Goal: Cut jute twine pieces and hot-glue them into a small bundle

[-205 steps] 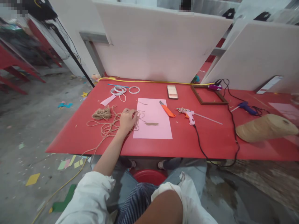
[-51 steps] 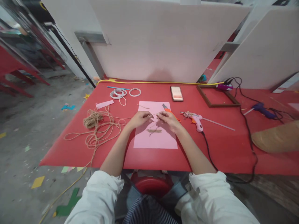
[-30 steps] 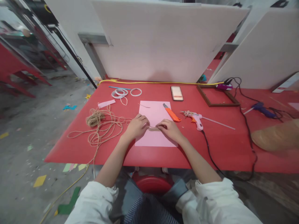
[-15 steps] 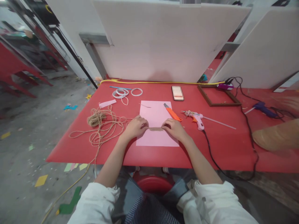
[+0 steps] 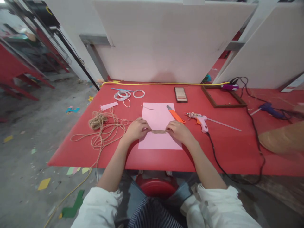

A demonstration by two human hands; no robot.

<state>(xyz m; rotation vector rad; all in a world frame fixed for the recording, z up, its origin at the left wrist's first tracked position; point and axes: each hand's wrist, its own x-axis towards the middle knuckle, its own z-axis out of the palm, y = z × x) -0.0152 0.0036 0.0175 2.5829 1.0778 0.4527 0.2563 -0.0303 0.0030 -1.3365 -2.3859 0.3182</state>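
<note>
On the rectangular pink paper, left hand and right hand seemingly pinch the tan twine strip, likely light and limp, by its best-held ends.

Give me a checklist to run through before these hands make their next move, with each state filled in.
1. Left hand at the left end of the twine strip: ok.
2. Right hand at the right end: ok.
3. Firm grip on both ends: cannot tell, fingertips too small.
4. Pink paper beneath the strip: ok.
5. Knife well away from the hands: not ok, its orange handle lies close to the right one.
6. Glue gun hot: cannot tell.
</note>
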